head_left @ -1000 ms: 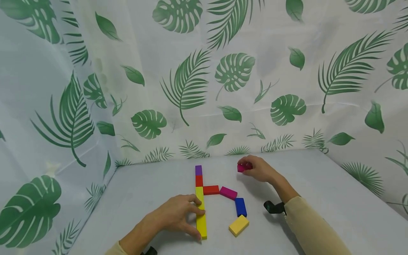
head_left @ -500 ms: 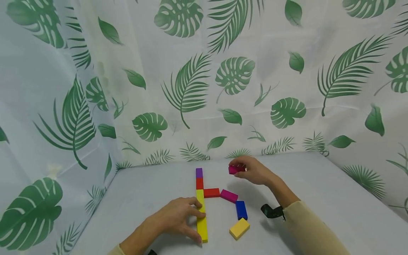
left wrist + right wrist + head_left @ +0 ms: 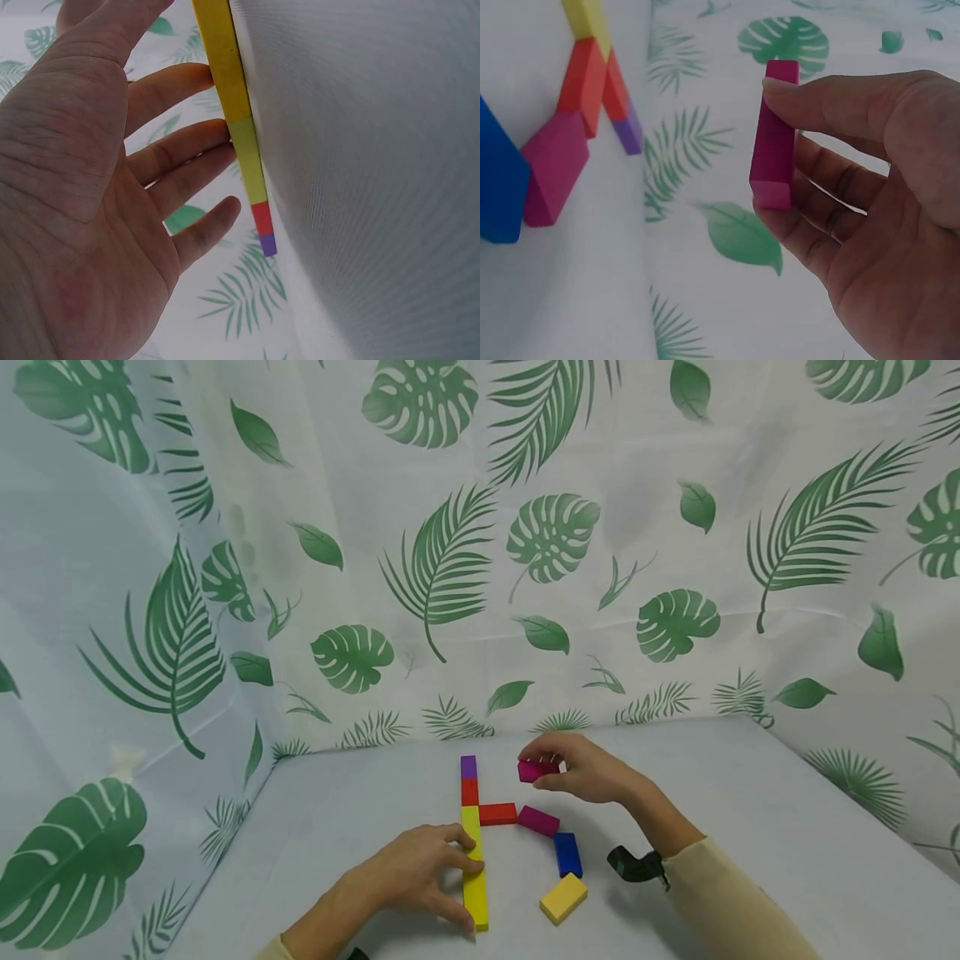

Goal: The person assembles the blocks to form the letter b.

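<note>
My right hand (image 3: 592, 770) pinches a magenta block (image 3: 529, 772) between thumb and fingers, in the air beyond the table blocks. In the right wrist view this block (image 3: 774, 154) stands lengthwise, thumb on one side and fingers on the other. My left hand (image 3: 423, 868) rests beside a straight column, its fingertips touching the yellow blocks (image 3: 476, 902). Beyond the yellow lie a red block (image 3: 469, 792) and a purple block (image 3: 468, 767). From the column's right side another red block (image 3: 498, 814) leads to a second magenta block (image 3: 538, 821), then a blue block (image 3: 568, 855).
A light yellow block (image 3: 564, 898) lies slanted at the near end of the blue one. The white table (image 3: 345, 793) meets a leaf-print curtain (image 3: 450, 677) at its back and left. A dark wrist device (image 3: 633, 863) hangs by the right sleeve.
My right hand has carried the magenta block leftward, toward the column's far end. The left hand stays at the yellow blocks. The head view has tilted slightly.
</note>
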Motion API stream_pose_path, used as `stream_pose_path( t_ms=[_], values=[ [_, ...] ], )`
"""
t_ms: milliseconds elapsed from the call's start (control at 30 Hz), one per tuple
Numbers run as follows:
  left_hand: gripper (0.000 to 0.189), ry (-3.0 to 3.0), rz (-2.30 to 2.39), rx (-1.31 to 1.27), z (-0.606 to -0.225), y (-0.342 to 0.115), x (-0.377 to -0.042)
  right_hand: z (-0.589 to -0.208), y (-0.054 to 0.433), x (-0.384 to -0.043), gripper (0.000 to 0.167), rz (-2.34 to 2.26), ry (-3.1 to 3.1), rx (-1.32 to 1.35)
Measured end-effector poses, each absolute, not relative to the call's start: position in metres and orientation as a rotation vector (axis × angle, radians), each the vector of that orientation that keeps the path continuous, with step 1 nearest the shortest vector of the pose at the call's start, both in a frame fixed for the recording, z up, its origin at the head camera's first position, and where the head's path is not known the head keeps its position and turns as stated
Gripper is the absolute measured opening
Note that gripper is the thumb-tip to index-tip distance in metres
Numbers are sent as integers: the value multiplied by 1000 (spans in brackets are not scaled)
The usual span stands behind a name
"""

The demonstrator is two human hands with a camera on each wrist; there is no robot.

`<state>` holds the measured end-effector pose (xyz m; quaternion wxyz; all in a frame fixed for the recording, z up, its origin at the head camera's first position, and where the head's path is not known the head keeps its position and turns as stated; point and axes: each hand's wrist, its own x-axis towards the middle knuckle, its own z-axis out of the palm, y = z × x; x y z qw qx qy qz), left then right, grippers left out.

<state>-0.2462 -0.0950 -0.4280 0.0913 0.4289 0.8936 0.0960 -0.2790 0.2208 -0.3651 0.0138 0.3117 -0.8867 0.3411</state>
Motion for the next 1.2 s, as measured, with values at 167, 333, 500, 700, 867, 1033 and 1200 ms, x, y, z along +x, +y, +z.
stream_pose_path(
  t_ms=[167,333,500,700,867,1033,1200],
  values=[
    [66,2658,287,1281,-429,-96,-246,-363,215,-274,36,1078,-2794,1024],
    [66,2664,284,1285,-429,-96,-247,-361,210,-272,36,1063,-2831,1024],
    [66,2665,282,1292,-429,-96,-247,-358,206,-269,37,1055,-2841,1051],
    [66,2663,288,1303,-428,-97,-247,-357,201,-264,38,1036,-2853,1107],
    [66,2664,291,1323,-428,-97,-247,-357,199,-263,37,1027,-2867,1135],
    [67,2664,305,1329,-428,-98,-247,-360,197,-262,33,1027,-2903,1195],
    [67,2668,320,1340,-429,-98,-247,-363,189,-258,25,1034,-3018,1259]
  ],
)
